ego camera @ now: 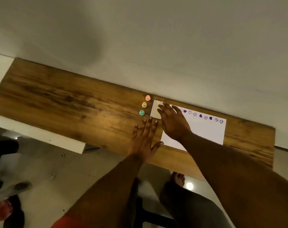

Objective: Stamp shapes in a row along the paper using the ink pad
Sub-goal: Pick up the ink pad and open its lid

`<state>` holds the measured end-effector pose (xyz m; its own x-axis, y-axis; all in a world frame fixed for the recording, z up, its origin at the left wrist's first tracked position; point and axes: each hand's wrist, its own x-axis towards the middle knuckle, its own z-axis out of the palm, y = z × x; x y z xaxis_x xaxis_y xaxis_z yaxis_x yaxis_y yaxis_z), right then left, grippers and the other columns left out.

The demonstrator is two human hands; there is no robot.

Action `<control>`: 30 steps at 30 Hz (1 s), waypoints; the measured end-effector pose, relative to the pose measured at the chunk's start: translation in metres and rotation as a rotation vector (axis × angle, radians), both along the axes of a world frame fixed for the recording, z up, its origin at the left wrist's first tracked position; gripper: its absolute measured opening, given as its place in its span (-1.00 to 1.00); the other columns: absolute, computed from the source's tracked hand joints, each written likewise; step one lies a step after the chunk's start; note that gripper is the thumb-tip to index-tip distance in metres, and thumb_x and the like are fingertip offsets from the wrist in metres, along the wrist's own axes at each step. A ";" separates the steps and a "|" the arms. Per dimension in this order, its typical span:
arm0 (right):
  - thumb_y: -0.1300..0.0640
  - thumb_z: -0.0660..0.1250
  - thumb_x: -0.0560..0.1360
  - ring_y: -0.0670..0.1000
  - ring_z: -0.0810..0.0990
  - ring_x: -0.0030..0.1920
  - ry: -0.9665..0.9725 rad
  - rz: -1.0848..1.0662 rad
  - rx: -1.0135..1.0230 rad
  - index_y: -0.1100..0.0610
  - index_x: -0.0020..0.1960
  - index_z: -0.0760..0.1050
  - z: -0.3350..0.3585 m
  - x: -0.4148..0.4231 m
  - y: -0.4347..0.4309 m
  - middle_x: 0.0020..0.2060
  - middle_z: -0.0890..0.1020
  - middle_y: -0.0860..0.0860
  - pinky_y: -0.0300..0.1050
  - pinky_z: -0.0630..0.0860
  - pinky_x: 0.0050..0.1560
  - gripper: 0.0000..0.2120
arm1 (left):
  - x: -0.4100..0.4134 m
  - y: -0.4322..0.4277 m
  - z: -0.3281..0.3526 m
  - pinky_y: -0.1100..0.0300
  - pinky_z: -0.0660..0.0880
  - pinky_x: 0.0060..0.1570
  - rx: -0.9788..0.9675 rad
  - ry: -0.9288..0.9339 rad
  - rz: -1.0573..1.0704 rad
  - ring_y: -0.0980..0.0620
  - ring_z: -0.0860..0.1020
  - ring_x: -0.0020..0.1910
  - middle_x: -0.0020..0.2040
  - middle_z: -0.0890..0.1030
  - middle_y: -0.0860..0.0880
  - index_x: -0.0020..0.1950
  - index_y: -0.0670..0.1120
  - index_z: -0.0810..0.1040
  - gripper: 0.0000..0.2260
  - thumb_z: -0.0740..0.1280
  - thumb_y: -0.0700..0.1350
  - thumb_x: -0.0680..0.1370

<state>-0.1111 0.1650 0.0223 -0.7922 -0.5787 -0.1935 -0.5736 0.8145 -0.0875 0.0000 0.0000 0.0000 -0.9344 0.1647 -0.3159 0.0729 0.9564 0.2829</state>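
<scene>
A white paper [204,130] lies on the wooden table [74,102], with a row of purple stamped hearts and faces [201,116] along its far edge. Left of it sits a closed, pale ink pad [154,109]. Three small stamps stand in a line beside the pad: pink [147,98], yellow [144,104] and teal [141,112]. My right hand [173,122] hovers flat with fingers apart over the pad's right edge and the paper's left end. My left hand [145,137] lies flat on the table just in front of the pad, holding nothing.
The table runs along a pale wall [156,38]. A white surface [37,134] adjoins the table at the left. Below the table edge are tiled floor, my knee and bare foot [178,178], and shoes [18,186] at the left.
</scene>
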 end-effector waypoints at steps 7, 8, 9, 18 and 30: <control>0.05 0.18 0.67 0.14 0.18 0.60 0.009 0.027 0.082 0.09 0.58 0.31 -0.068 -0.033 -0.012 0.58 0.29 0.07 0.13 0.07 0.58 -0.52 | 0.007 -0.009 -0.081 -0.13 0.18 0.58 0.132 0.119 0.019 -0.12 0.29 0.61 0.70 0.20 -0.04 0.74 -0.01 0.02 -0.24 -0.02 0.41 0.66; 0.06 0.17 0.68 0.13 0.16 0.61 0.000 0.035 0.084 0.08 0.58 0.30 -0.075 -0.035 -0.011 0.59 0.29 0.06 0.13 0.05 0.59 -0.52 | 0.008 -0.011 -0.089 -0.14 0.21 0.56 0.155 0.137 0.034 -0.13 0.31 0.60 0.69 0.23 -0.05 0.73 -0.02 0.05 -0.24 -0.01 0.40 0.66; 0.07 0.16 0.68 0.12 0.14 0.62 0.009 0.049 0.094 0.07 0.59 0.29 -0.082 -0.034 -0.012 0.59 0.28 0.06 0.13 0.03 0.59 -0.52 | 0.010 -0.012 -0.099 -0.14 0.24 0.55 0.170 0.155 0.050 -0.13 0.32 0.58 0.68 0.26 -0.05 0.73 -0.02 0.06 -0.24 0.00 0.40 0.66; 0.18 0.23 0.66 0.07 0.13 0.62 0.019 -0.019 0.086 0.01 0.61 0.25 -0.110 0.017 -0.019 0.60 0.25 0.01 0.06 0.11 0.56 -0.47 | 0.040 -0.008 -0.137 -0.10 0.11 0.62 0.164 0.185 0.293 -0.13 0.14 0.67 0.71 0.15 -0.12 0.73 -0.09 0.00 -0.12 0.04 0.46 0.61; 0.03 0.46 0.54 0.20 0.61 0.22 0.080 -0.027 0.232 0.08 0.36 0.50 -0.082 0.120 -0.069 0.28 0.62 0.11 0.04 0.52 0.25 -0.57 | 0.057 -0.047 -0.112 0.02 0.22 0.59 0.204 0.158 0.306 -0.08 0.20 0.66 0.69 0.21 -0.11 0.68 -0.12 0.21 -0.13 0.39 0.30 0.52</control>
<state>0.0088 0.0958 -0.0602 -0.8247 -0.5048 -0.2552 -0.5493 0.8223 0.1487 0.0569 -0.0465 -0.1121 -0.9845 -0.0845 -0.1535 -0.1488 0.8662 0.4770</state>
